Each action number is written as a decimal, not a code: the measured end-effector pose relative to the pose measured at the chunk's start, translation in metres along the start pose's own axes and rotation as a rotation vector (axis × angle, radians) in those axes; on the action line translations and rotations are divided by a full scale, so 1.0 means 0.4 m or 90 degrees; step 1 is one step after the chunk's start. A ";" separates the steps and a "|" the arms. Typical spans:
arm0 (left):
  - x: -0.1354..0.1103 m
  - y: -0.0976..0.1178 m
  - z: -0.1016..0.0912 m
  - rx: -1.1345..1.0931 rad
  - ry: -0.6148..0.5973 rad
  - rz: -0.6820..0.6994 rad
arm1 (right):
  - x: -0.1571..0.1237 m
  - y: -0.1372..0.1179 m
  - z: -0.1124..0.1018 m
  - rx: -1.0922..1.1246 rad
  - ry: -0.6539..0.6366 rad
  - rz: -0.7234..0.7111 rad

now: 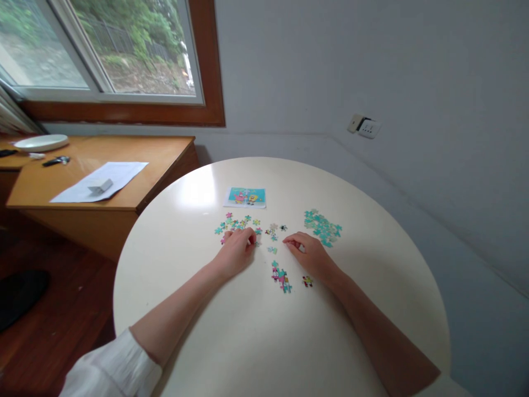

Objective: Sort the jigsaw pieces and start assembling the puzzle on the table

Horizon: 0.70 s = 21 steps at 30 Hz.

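My left hand point(238, 251) is over the near side of a mixed pile of jigsaw pieces point(235, 223), its fingers curled in. Whatever those fingers may hold is hidden. To the right of the middle, my right hand point(312, 253) has its fingers drawn together, and no piece shows at their tips. Several loose jigsaw pieces point(273, 230) lie between the hands, with a small light piece point(271, 250) just nearer. Closer to me is a joined strip of jigsaw pieces point(281, 277) in pink and teal. A red and yellow piece point(307, 281) lies below my right wrist.
The picture card point(247, 197) lies beyond the pile on the round white table point(231, 347). A group of teal jigsaw pieces point(323, 227) is beyond my right hand. On the left, a wooden desk point(165, 151) bears a paper sheet point(119, 173) and a white plate point(41, 143).
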State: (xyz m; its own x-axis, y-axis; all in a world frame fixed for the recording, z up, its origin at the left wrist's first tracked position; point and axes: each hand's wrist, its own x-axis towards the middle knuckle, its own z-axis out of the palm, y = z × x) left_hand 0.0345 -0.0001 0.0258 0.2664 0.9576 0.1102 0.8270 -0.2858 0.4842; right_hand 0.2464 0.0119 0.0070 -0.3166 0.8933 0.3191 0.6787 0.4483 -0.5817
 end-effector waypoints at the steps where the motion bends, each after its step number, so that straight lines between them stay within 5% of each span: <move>1: 0.000 0.002 -0.001 -0.005 0.005 0.004 | 0.000 -0.001 0.000 -0.001 0.000 0.001; 8: -0.008 0.016 -0.003 -0.167 0.090 0.034 | -0.001 -0.011 -0.003 0.008 0.000 0.004; 13: -0.013 0.028 -0.006 -0.339 0.033 0.071 | -0.001 -0.008 -0.001 0.005 -0.002 0.006; 21: -0.010 0.030 0.002 -0.355 0.003 0.068 | 0.000 -0.008 -0.001 -0.005 -0.005 0.002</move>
State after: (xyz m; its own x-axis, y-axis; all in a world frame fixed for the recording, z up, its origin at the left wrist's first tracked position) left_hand 0.0437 -0.0074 0.0305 0.3310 0.9249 0.1868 0.4084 -0.3189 0.8553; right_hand 0.2445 0.0103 0.0093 -0.3203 0.8947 0.3112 0.6844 0.4457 -0.5770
